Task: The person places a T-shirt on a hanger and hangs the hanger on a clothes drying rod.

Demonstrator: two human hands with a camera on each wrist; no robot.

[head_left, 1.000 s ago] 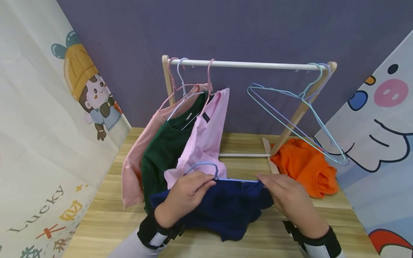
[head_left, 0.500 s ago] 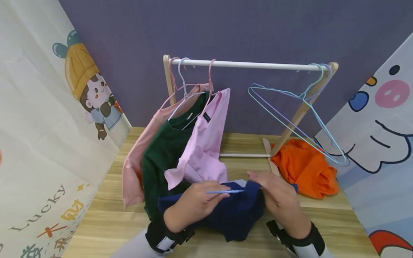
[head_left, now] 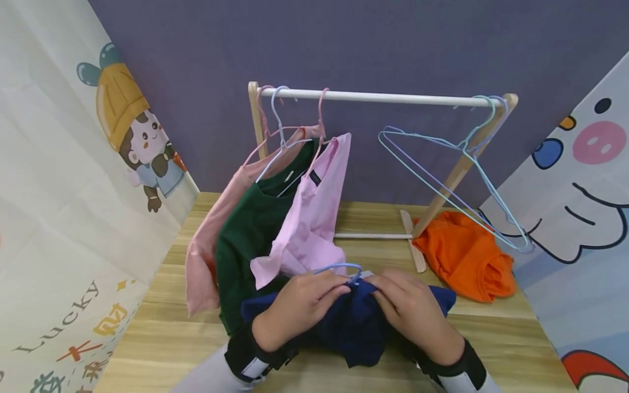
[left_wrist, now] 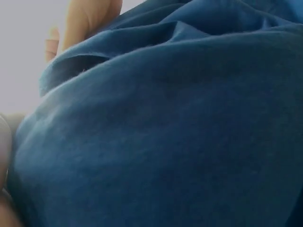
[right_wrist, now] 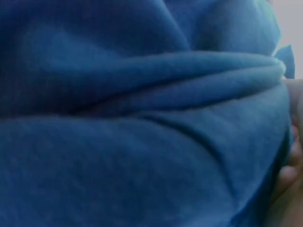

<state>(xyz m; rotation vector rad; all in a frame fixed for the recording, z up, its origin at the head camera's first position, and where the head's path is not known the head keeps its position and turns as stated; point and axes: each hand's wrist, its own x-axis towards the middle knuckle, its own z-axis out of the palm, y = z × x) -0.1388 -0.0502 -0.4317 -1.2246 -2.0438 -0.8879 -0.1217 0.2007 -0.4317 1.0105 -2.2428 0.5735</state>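
Note:
In the head view a navy blue shirt hangs bunched between my two hands, close over the table. The curved hook of a light blue clothes hanger rises above its neckline, and the rest of the hanger is hidden by cloth and fingers. My left hand pinches the hanger just below the hook. With thumb and fingers, my right hand pinches the shirt at the neckline, right beside the hook. Both wrist views are filled mostly by the shirt's folds, with fingers at the edge.
Behind my hands stands a rack with a white rail. A peach garment, a dark green shirt and a pink top hang at its left, spare hangers at its right. An orange garment lies on the wooden table.
My right hand has let go of the hanger's right end and moved left to the shirt's neckline. The hanger's hook tipped down out of sight, then came up again near the middle.

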